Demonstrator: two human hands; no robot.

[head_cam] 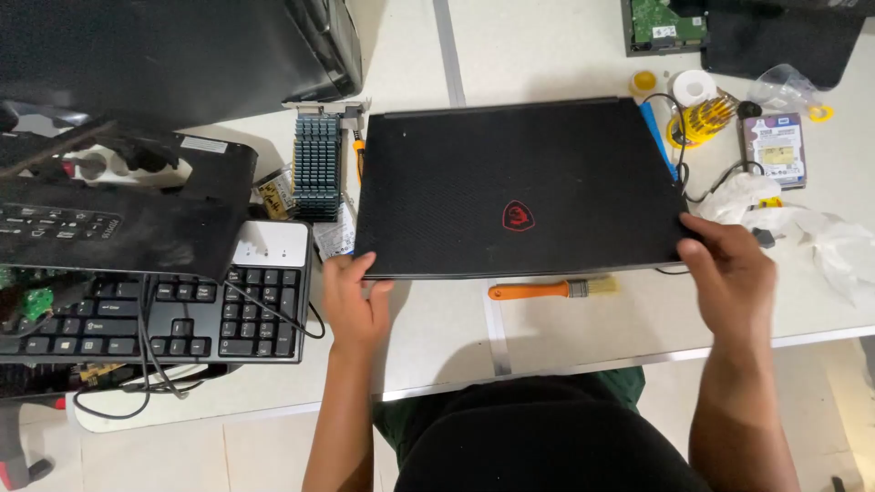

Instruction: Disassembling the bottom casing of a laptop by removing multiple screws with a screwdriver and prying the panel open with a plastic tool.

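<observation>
1. Here, a closed black laptop (519,187) lies flat on the white table (638,319), lid up, with a red emblem at the middle of the lid.
2. The left hand (354,296) grips the laptop's near left corner, thumb on top of the lid and fingers curled under the edge.
3. The right hand (729,273) holds the laptop's near right corner, fingers closed over the side edge, palm down.
4. Just in front of the laptop's near edge, between the two hands, lies a small brush with an orange handle (547,290), apart from the laptop.
5. To the left of the laptop stands a graphics card with a blue finned heatsink (316,166), just beside its left edge.
6. Further left of the laptop sits a black keyboard (173,319), partly covered by a black panel (118,214).
7. Right of the laptop lie a bare hard drive (775,148), a yellow bundle of screwdriver bits (706,118) and crumpled white plastic wrap (820,237), near the right hand.
8. Beyond the laptop's far right corner rests a roll of white tape (695,87).
</observation>
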